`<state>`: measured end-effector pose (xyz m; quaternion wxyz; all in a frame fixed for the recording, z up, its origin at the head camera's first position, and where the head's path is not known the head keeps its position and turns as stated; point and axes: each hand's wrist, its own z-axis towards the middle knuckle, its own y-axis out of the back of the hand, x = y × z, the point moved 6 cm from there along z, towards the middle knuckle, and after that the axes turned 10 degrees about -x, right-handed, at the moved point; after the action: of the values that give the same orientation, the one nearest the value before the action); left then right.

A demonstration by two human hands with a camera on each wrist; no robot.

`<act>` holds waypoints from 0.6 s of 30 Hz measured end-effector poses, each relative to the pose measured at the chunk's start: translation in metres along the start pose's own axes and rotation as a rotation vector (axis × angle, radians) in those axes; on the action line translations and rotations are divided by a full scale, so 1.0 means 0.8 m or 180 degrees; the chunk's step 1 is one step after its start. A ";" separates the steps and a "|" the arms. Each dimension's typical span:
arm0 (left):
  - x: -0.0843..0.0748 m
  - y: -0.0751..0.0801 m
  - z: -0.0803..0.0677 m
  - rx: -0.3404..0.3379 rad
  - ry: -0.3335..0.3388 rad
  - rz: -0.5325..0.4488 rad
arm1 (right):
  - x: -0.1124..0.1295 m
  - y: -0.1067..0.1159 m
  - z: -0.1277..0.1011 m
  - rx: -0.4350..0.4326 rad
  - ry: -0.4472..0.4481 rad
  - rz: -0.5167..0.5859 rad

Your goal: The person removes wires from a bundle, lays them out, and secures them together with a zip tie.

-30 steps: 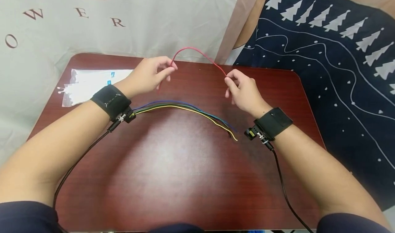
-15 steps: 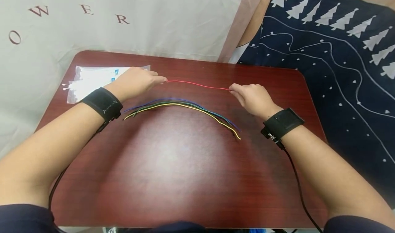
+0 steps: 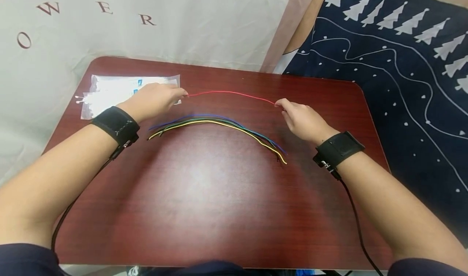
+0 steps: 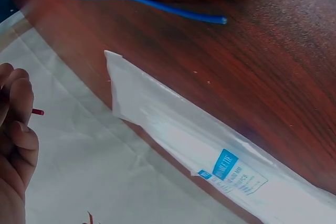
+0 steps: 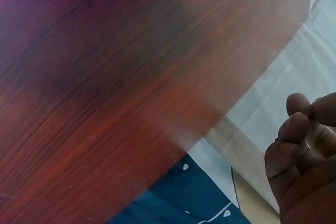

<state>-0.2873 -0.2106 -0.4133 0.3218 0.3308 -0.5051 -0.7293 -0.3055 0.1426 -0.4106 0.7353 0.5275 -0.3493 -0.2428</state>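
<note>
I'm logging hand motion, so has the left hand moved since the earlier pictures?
Yes, in the head view the left hand moved left, farther over the plastic bag.

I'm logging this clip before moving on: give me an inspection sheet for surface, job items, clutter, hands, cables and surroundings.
Surface: wood-grain table, glare at its middle.
Job items: red wire, bowed slightly; curved wire bundle, blue, green, black and yellow.
Clutter: clear bag with white contents.
Hands: left hand and right hand pinch the red wire.
Cables: black cable at each wristband.
Surroundings: pale lettered cloth; navy tree-print cloth.
</note>
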 end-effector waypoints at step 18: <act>0.031 -0.017 -0.030 0.0381 0.0429 0.0108 | -0.013 -0.021 -0.009 0.0080 0.0055 -0.0148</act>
<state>-0.2843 -0.2392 -0.4363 0.3471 0.3892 -0.5305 -0.6683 -0.3066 0.1487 -0.4308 0.7257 0.5469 -0.3336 -0.2509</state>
